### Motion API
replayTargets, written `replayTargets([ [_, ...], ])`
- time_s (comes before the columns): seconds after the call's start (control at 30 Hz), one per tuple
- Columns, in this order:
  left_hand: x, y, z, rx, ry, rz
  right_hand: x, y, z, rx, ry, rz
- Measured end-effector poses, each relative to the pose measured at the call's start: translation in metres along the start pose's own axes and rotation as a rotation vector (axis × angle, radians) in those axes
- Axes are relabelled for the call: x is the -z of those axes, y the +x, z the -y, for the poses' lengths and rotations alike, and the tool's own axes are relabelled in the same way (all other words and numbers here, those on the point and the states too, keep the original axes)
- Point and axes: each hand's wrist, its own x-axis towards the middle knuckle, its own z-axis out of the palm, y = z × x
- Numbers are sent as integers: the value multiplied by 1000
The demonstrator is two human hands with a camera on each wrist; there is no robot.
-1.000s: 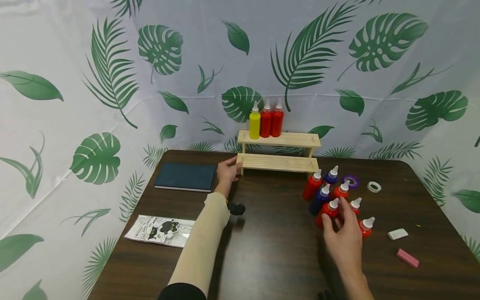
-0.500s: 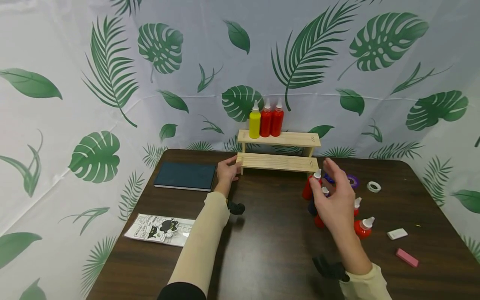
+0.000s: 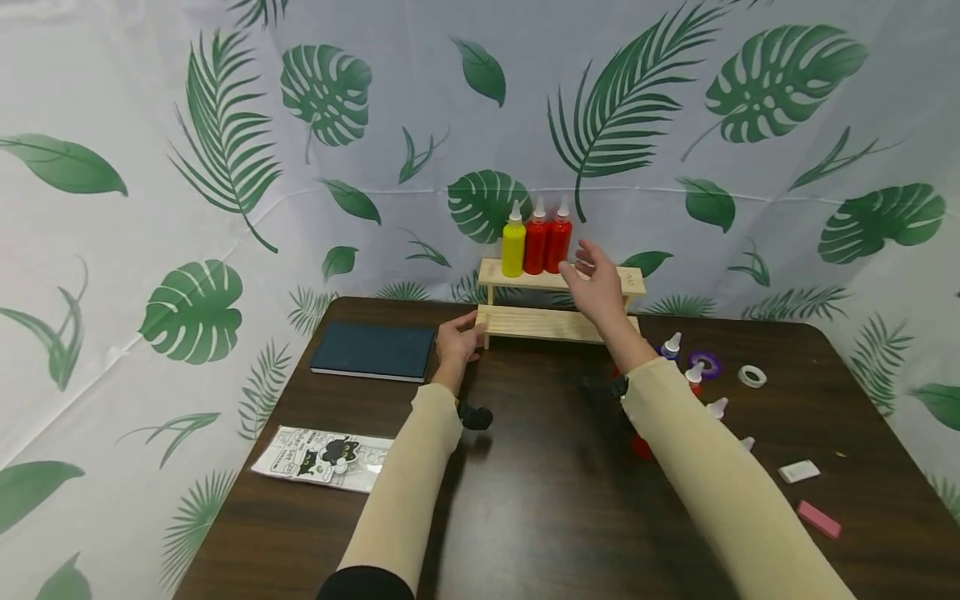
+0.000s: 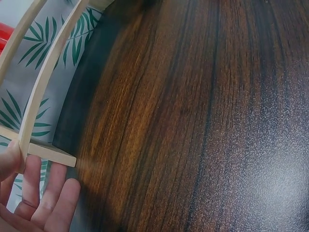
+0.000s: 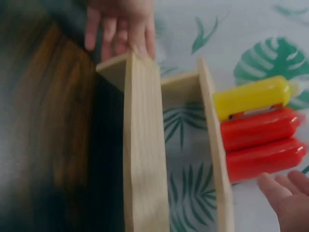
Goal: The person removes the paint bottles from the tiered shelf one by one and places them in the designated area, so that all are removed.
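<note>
A two-tier wooden shelf [image 3: 555,323] stands at the back of the table. On its upper tier a yellow squeeze bottle [image 3: 513,250] and two red squeeze bottles [image 3: 559,243] are lined up upright at the left. My left hand [image 3: 459,340] grips the left end of the lower tier; in the left wrist view the thumb and fingers [image 4: 33,176] pinch its wooden edge. Just right of the nearer red bottle, my right hand [image 3: 596,287] hovers at the upper tier with loosely bent fingers and nothing held. In the right wrist view its fingers [image 5: 273,191] are by that red bottle [image 5: 265,159].
Several red and blue bottles [image 3: 694,377] stand at the right, partly hidden by my right sleeve. Beyond are a purple tape roll [image 3: 691,358], a white roll [image 3: 742,372], a white eraser [image 3: 799,472] and a pink eraser [image 3: 819,518]. A dark notebook [image 3: 372,352] and a cat-print packet [image 3: 300,454] lie left.
My right hand has left the bottle group at the right and moved up and left to the upper tier. The left hand stays on the shelf end. The bottles on the shelf have not moved.
</note>
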Motion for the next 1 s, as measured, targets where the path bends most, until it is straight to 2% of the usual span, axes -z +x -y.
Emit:
replayTargets([
  [0.1,1,1,0,0,2,0,-8,22,-8,-13,14,3],
  [0.33,4,6,0,0,3,-5,-18,55,-6,50,-45,58],
  [0.47,4,8,1,19,-22,6,-23,64,-3,-5,-43,90],
  [0.6,4,3,0,20,-33,17,-26,67,-4,0,-52,63],
  [0.7,6,0,-1,16,-36,6,-30,66,-5,4,-109,6],
  [0.8,4,1,-2,20,-31,0,-31,61,-9,-29,-150,-58],
  [1.0,3,3,0,3,-20,0,-39,45,-12,-47,-40,-170],
])
